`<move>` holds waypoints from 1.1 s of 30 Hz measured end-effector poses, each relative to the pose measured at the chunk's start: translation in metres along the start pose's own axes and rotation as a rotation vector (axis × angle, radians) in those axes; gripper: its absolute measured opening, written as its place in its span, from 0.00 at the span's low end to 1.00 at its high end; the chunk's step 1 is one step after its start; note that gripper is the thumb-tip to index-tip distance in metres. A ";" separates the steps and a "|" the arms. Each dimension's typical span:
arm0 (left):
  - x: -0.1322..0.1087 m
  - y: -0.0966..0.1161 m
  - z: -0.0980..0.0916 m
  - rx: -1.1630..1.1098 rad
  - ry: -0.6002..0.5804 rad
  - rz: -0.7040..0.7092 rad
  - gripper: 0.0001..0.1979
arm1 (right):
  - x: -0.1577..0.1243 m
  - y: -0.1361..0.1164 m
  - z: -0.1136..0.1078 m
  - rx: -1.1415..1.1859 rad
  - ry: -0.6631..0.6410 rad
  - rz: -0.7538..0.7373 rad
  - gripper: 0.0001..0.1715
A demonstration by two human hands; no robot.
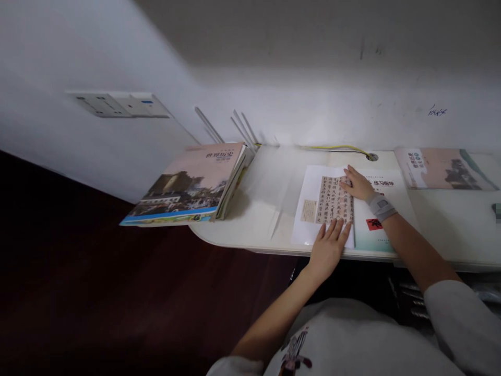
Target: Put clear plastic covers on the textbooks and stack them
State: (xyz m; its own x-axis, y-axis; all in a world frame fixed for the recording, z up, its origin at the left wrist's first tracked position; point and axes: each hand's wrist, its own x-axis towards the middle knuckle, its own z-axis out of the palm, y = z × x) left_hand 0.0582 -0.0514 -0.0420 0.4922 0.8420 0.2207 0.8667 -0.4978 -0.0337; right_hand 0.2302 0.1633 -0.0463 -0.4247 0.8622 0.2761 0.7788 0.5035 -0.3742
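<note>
A white sheet printed with a tan block of handwritten-style characters (309,232) lies on the white desk, close to its front edge. Its right side meets a white and green workbook cover (381,209) with a red square; I cannot tell whether both belong to one booklet. My left hand (329,245) rests flat on the lower right part of the sheet, fingers stretched out. My right hand (359,184), with a grey band at the wrist, lies across the upper part where sheet and cover meet. Its fingers are spread, and both hands press from above.
A stack of textbooks (191,183) sits at the desk's left end, partly overhanging. Another pink textbook (442,168) lies on the right. Behind, a yellow cable (344,147) runs to a hole. Grey antenna-like rods (242,127) stand by the wall, below a socket panel (121,104).
</note>
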 end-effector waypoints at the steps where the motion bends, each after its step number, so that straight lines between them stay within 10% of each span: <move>1: 0.001 -0.002 -0.001 0.001 -0.007 -0.003 0.26 | 0.000 -0.001 0.000 -0.006 0.004 0.022 0.44; 33: -0.012 -0.012 -0.012 0.035 -0.042 0.013 0.23 | -0.004 -0.019 -0.004 -0.211 -0.227 -0.050 0.49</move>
State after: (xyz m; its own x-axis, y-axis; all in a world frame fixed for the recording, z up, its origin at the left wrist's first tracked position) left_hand 0.0410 -0.0586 -0.0329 0.5058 0.8439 0.1788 0.8621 -0.5018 -0.0701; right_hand 0.2187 0.1503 -0.0367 -0.5384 0.8392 0.0762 0.8230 0.5431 -0.1664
